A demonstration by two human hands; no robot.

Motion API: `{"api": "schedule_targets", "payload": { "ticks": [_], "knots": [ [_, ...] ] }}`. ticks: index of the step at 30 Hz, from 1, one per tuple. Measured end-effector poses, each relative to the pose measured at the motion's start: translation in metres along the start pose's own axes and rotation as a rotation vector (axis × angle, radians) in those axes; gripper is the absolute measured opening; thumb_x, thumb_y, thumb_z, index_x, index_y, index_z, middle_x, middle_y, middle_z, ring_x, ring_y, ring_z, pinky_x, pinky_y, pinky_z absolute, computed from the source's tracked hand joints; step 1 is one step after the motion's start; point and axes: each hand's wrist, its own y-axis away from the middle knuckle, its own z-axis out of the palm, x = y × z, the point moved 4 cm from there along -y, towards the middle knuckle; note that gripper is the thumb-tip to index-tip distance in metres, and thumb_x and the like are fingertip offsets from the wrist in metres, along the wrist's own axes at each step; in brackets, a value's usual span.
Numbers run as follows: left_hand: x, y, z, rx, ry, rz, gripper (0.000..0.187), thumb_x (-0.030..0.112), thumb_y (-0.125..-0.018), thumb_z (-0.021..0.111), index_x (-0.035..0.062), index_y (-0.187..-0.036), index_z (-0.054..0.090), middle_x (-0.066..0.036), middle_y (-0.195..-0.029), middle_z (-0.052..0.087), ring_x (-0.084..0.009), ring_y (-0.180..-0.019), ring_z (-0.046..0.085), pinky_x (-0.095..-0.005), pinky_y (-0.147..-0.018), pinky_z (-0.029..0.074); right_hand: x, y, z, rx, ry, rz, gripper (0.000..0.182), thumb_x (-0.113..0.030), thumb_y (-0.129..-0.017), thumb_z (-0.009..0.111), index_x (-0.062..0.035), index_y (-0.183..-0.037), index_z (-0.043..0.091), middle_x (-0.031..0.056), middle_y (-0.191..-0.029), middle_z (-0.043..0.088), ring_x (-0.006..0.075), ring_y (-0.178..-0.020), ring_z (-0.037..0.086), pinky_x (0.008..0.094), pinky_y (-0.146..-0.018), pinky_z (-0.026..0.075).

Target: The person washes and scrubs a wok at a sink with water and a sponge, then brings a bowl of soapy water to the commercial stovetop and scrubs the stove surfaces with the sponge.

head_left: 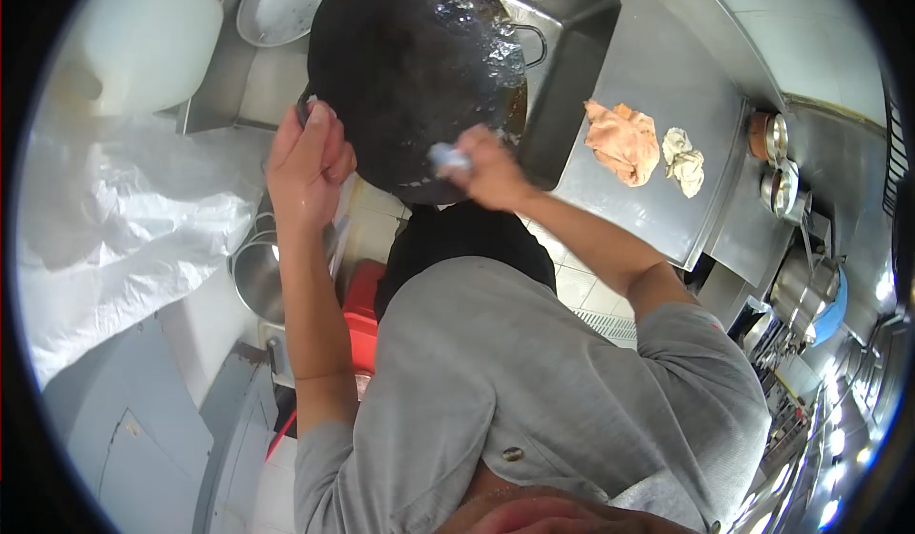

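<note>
A large black wok point(400, 77) is tilted over the metal sink point(583, 58), with water glinting along its far right side. My left hand point(310, 158) is closed around the wok's left loop handle. Pressed near the wok's lower edge is a pale blue-white scrubbing pad point(448, 158), blurred by motion, and my right hand point(491, 167) grips it. The wok's other loop handle point(538, 46) sticks out over the sink on the right.
An orange cloth point(622, 143) and a cream cloth point(683, 162) lie on the steel counter to the right. At upper left are a metal bowl point(286, 0) and a white plastic jug point(148, 43). A steel pot point(257, 277) stands low on the left.
</note>
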Motion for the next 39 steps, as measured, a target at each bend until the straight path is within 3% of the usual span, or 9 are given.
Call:
{"api": "schedule_targets", "payload": {
  "ticks": [3, 6, 10, 16, 19, 25, 29, 36, 39],
  "knots": [
    [-0.002, -0.005, 0.000, -0.047, 0.017, -0.024, 0.015, 0.020, -0.102, 0.051, 0.0094, -0.092, 0.050, 0.006, -0.058, 0.030, -0.0056, -0.046, 0.021, -0.0241, -0.048, 0.021, -0.068, -0.012, -0.002, -0.051, -0.328, -0.082, 0.028, -0.021, -0.085, 0.067, -0.0015, -0.097, 0.050, 0.0183, -0.093, 0.050, 0.0356, -0.092, 0.053, 0.0441, -0.081, 0.044],
    [-0.003, -0.006, -0.005, -0.002, 0.003, -0.062, 0.015, 0.021, -0.102, 0.051, 0.0099, -0.093, 0.050, 0.006, -0.058, 0.030, -0.0056, -0.046, 0.021, -0.0243, -0.048, 0.022, -0.006, -0.012, -0.005, -0.213, -0.134, -0.052, 0.025, -0.018, -0.084, 0.065, -0.0006, -0.097, 0.052, 0.0185, -0.094, 0.052, 0.0365, -0.095, 0.055, 0.0458, -0.081, 0.045],
    [-0.004, -0.004, -0.005, -0.142, 0.027, -0.063, 0.013, 0.020, -0.103, 0.050, 0.0107, -0.094, 0.049, 0.006, -0.058, 0.030, -0.0057, -0.046, 0.021, -0.0247, -0.048, 0.022, 0.116, -0.075, -0.054, 0.201, 0.588, -0.040, 0.029, -0.013, -0.080, 0.064, 0.0007, -0.103, 0.053, 0.0217, -0.098, 0.053, 0.0395, -0.095, 0.054, 0.0484, -0.083, 0.047],
    [-0.002, -0.007, 0.000, -0.108, 0.009, -0.062, 0.013, 0.017, -0.102, 0.050, 0.0083, -0.094, 0.046, 0.004, -0.062, 0.035, -0.0048, -0.050, 0.025, -0.0233, -0.046, 0.024, 0.061, -0.228, -0.063, 0.864, 0.440, -0.234, 0.027, -0.011, -0.079, 0.066, 0.0016, -0.098, 0.053, 0.0211, -0.093, 0.054, 0.0397, -0.088, 0.054, 0.0476, -0.081, 0.046],
    [-0.001, -0.004, -0.005, -0.101, 0.005, -0.055, 0.012, 0.018, -0.102, 0.050, 0.0094, -0.094, 0.047, 0.005, -0.061, 0.033, -0.0051, -0.049, 0.024, -0.0239, -0.047, 0.023, 0.063, -0.222, -0.052, 0.500, 0.541, -0.516, 0.027, -0.012, -0.078, 0.068, 0.0011, -0.097, 0.053, 0.0208, -0.093, 0.054, 0.0393, -0.090, 0.054, 0.0475, -0.082, 0.046],
    [-0.003, -0.004, -0.021, -0.095, 0.073, -0.058, 0.012, 0.020, -0.103, 0.050, 0.0106, -0.097, 0.049, 0.006, -0.058, 0.030, -0.0059, -0.046, 0.021, -0.0251, -0.048, 0.023, 0.087, -0.078, -0.019, 0.117, 0.340, -0.109, 0.024, -0.014, -0.081, 0.063, 0.0001, -0.096, 0.050, 0.0228, -0.095, 0.056, 0.0421, -0.092, 0.056, 0.0511, -0.080, 0.046],
    [-0.002, -0.003, -0.022, -0.057, 0.094, -0.067, 0.012, 0.019, -0.103, 0.051, 0.0101, -0.096, 0.048, 0.006, -0.060, 0.032, -0.0054, -0.047, 0.023, -0.0243, -0.047, 0.022, -0.027, -0.038, 0.023, -0.110, -0.130, -0.042, 0.028, -0.020, -0.085, 0.061, -0.0023, -0.105, 0.051, 0.0214, -0.098, 0.056, 0.0419, -0.096, 0.058, 0.0475, -0.081, 0.047],
    [-0.005, -0.005, -0.025, -0.070, 0.093, -0.080, 0.011, 0.017, -0.101, 0.052, 0.0088, -0.095, 0.046, 0.005, -0.064, 0.034, -0.0043, -0.050, 0.026, -0.0230, -0.045, 0.022, -0.121, -0.178, 0.009, 0.546, -0.492, -0.295, 0.021, -0.014, -0.091, 0.055, 0.0009, -0.103, 0.044, 0.0237, -0.092, 0.050, 0.0430, -0.085, 0.053, 0.0482, -0.077, 0.043],
    [-0.007, -0.003, -0.024, -0.061, 0.061, -0.101, 0.012, 0.018, -0.102, 0.051, 0.0109, -0.094, 0.047, 0.005, -0.060, 0.032, -0.0053, -0.047, 0.023, -0.0243, -0.046, 0.022, -0.078, -0.258, -0.016, 0.963, -0.555, 0.252, 0.026, -0.017, -0.092, 0.054, 0.0038, -0.105, 0.045, 0.0259, -0.093, 0.051, 0.0429, -0.090, 0.053, 0.0474, -0.083, 0.043]
  ]
}}
